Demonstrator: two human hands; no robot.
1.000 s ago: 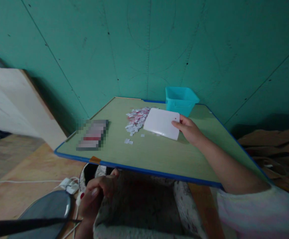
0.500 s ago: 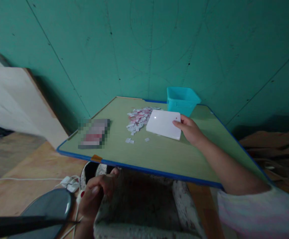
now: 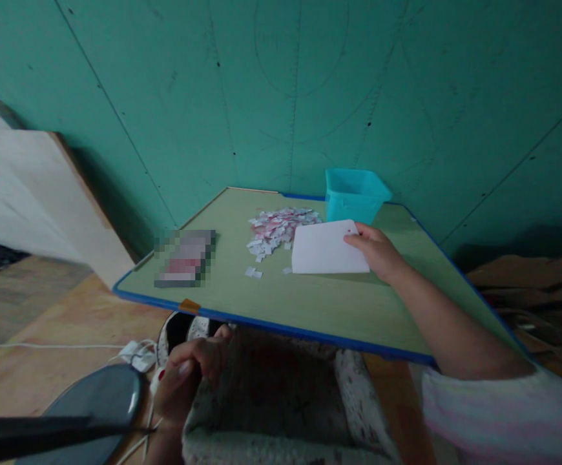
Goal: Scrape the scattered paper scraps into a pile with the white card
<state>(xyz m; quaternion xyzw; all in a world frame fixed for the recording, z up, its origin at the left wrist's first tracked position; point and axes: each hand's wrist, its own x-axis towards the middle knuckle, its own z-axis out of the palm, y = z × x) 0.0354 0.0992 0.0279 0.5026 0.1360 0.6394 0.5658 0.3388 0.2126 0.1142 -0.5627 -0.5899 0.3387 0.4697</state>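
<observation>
My right hand [image 3: 375, 250] grips a thin white plastic board [image 3: 329, 248] by its right side, near a small hole in one corner. The board is held tilted over the table, just right of a heap of small paper scraps [image 3: 281, 229] and partly covering it. A few loose scraps [image 3: 253, 272] lie in front of the heap. Below the table's front edge, my left hand [image 3: 196, 361] is closed at the left rim of a patterned fabric-lined basket [image 3: 281, 445]; its fingertips are partly hidden.
Behind the board stands a turquoise plastic bin [image 3: 356, 200]. A blurred-out flat item [image 3: 184, 258] lies at the left of the green table [image 3: 261, 303], which has blue-taped edges. A green wall [image 3: 281, 97] rises behind. A grey stool [image 3: 92, 413] is at lower left.
My right hand has moved the white board slightly right and toward me, turning it so more of the scrap heap shows. My left hand stays at the basket rim.
</observation>
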